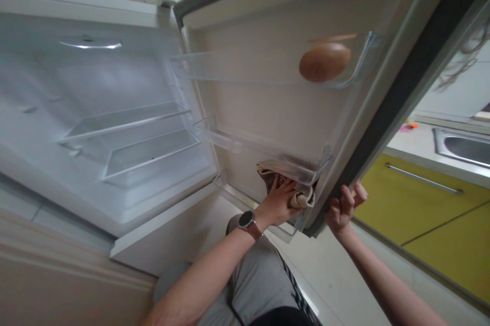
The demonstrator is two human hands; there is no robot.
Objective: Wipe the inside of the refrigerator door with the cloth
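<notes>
My left hand [278, 203], with a watch on its wrist, presses a folded patterned cloth [305, 197] against the inside of the open refrigerator door [264, 111]. The cloth lies at the lower clear door shelf [298, 170], partly behind its front wall. Part of the cloth is hidden under my fingers. Closed round the door's outer edge near the lower corner is my right hand [342, 208]. A brown egg [324, 63] rests in the upper clear door shelf [245, 68], well above both hands.
To the left, the lit refrigerator compartment [103, 81] has glass shelves [153, 152]. A white lower door [168, 229] is below it. On the right stand yellow cabinets [421, 198] under a counter with a metal sink [467, 145]. My bent leg [256, 285] is below my hands.
</notes>
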